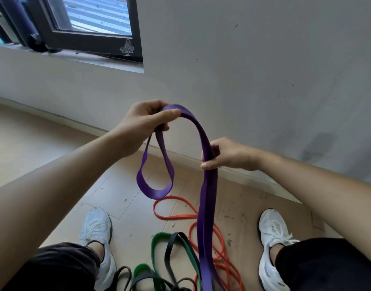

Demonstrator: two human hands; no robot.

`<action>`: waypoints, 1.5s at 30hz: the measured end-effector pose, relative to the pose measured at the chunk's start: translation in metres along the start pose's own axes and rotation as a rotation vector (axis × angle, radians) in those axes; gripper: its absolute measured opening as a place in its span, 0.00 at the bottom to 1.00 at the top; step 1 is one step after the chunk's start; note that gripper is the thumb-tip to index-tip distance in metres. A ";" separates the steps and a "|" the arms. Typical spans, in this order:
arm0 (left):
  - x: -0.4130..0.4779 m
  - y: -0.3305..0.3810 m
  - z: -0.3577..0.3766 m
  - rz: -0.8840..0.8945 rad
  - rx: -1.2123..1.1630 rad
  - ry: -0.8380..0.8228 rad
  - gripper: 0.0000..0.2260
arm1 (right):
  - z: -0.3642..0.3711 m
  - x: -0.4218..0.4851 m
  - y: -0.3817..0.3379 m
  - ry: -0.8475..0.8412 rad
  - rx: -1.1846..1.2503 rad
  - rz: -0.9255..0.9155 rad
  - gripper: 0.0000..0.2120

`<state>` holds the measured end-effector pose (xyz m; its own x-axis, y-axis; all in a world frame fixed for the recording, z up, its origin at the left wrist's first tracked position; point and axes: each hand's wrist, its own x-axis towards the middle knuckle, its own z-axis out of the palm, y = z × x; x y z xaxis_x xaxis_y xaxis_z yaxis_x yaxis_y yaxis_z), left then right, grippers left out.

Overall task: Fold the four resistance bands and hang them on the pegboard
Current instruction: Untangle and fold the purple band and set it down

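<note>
Purple band (207,198) pinched between both hands' fingers (170,112), draped between.

The held band (207,196) hangs above other bands (176,216) lying between two shoes (273,229).

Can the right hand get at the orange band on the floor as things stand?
Probably not yet: the right hand pinches the purple band, which the left hand also holds up. The orange band lies on the floor below, its far loop bare, so once freed the way looks open.
</note>
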<state>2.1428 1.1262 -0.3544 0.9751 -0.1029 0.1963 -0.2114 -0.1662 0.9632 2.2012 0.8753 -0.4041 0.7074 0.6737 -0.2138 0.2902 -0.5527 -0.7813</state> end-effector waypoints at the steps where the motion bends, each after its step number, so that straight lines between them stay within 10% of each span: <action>1: 0.001 -0.004 -0.007 -0.016 0.002 0.001 0.14 | -0.007 -0.001 -0.002 0.023 0.023 -0.013 0.09; 9: -0.003 -0.040 -0.040 -0.160 0.177 -0.216 0.32 | -0.052 -0.025 -0.025 0.234 0.324 -0.117 0.20; 17: -0.004 -0.026 -0.007 -0.190 0.148 -0.410 0.26 | -0.041 -0.028 -0.054 0.326 0.263 -0.276 0.18; 24: -0.007 -0.003 0.030 -0.060 0.046 -0.284 0.18 | -0.027 -0.026 -0.059 0.220 -0.095 -0.242 0.20; 45: -0.010 -0.003 -0.006 -0.035 0.082 -0.019 0.14 | -0.006 -0.009 -0.010 -0.018 -0.041 0.054 0.07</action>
<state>2.1342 1.1340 -0.3578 0.9807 -0.1137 0.1591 -0.1832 -0.2497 0.9508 2.1961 0.8718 -0.3910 0.7112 0.6510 -0.2654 0.2787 -0.6077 -0.7437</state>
